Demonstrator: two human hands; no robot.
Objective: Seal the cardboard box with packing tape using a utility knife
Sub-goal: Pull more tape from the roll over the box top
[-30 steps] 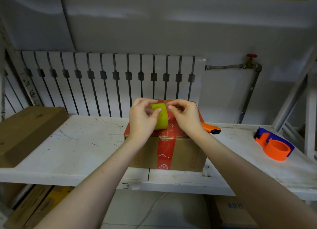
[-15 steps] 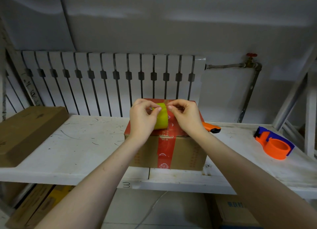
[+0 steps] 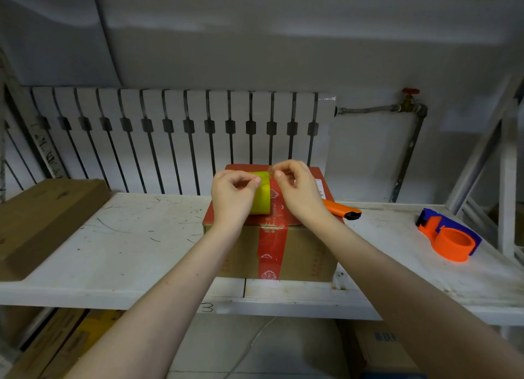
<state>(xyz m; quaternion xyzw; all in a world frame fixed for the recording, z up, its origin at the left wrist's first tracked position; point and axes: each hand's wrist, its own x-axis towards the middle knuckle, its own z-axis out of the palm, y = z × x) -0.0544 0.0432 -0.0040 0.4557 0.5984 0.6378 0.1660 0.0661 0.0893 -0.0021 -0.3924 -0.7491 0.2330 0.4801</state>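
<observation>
A brown cardboard box [image 3: 309, 253] with a red top and a red tape strip down its front sits on the white shelf [image 3: 127, 253]. Over its top my left hand [image 3: 231, 197] holds a yellow-green tape roll [image 3: 262, 195] upright. My right hand [image 3: 297, 191] is just right of the roll, its thumb and forefinger pinched at the roll's upper edge on the clear tape end. An orange utility knife [image 3: 341, 210] lies on the shelf behind my right wrist, its handle partly hidden.
An orange and blue tape dispenser [image 3: 448, 238] rests at the shelf's right. A flat brown carton [image 3: 42, 219] lies at the left end. A white radiator [image 3: 181, 137] and a pipe with a red valve [image 3: 409, 100] stand behind. More cartons sit below the shelf.
Both hands have stayed at the roll, fingers shifting slightly at its upper edge. My right fingers now pinch a little higher. Box, knife and dispenser have not moved.
</observation>
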